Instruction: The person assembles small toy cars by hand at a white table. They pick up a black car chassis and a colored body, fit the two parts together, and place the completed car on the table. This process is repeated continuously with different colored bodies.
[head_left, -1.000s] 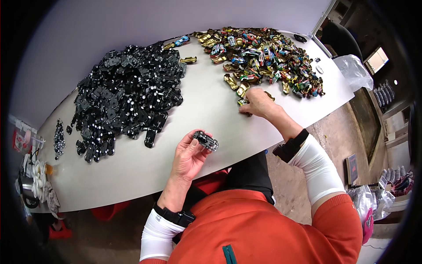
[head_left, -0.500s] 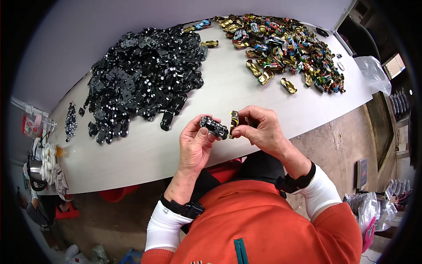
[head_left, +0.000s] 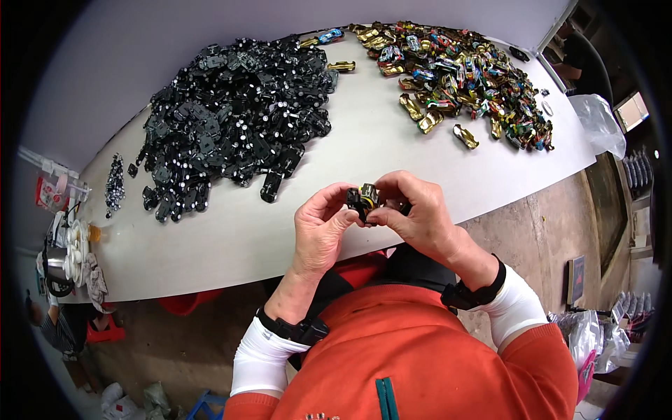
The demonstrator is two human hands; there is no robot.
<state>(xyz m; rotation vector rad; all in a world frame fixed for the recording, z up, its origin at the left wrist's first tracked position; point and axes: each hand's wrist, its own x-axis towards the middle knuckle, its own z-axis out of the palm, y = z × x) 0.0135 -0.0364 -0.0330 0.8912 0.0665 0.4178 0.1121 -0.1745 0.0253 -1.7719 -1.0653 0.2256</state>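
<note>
"Black heap of toy-car bases [head_left: 231,126], upper left of the frame. Its reach?"

"From the rear rim of the tabletop [head_left: 210,259] down to mid-height. Lowest bases lie well apart from the near edge; a pale band runs between, left to centre."

"Other heap?"

"Gold and multicoloured car shells [head_left: 462,77], upper right. Lowest ones near the right-hand edge, where a clear plastic bag [head_left: 598,124] hangs. One loose gold shell [head_left: 465,136] just below the heap, apart from it."

"Room between heaps?"

"Pale corridor, top centre, widening downward to the hands. One gold car [head_left: 341,66] sits at its upper left, beside the black heap."

"Hands?"

"Centre of frame, near one another, just inside the near edge; both forearms cross that edge. Left hand [head_left: 318,227] pinches a black-and-gold toy-car piece [head_left: 362,201] from the left, thumb below. Right hand [head_left: 420,217] pinches the same from the right, thumb and fingers curled in."

"One part or two?"

"Cannot tell; fingers cover much of it. Held up, over the pale surface."

"Far left?"

"Narrow pile of small silvery bits [head_left: 115,185], well apart from the near edge."
</note>
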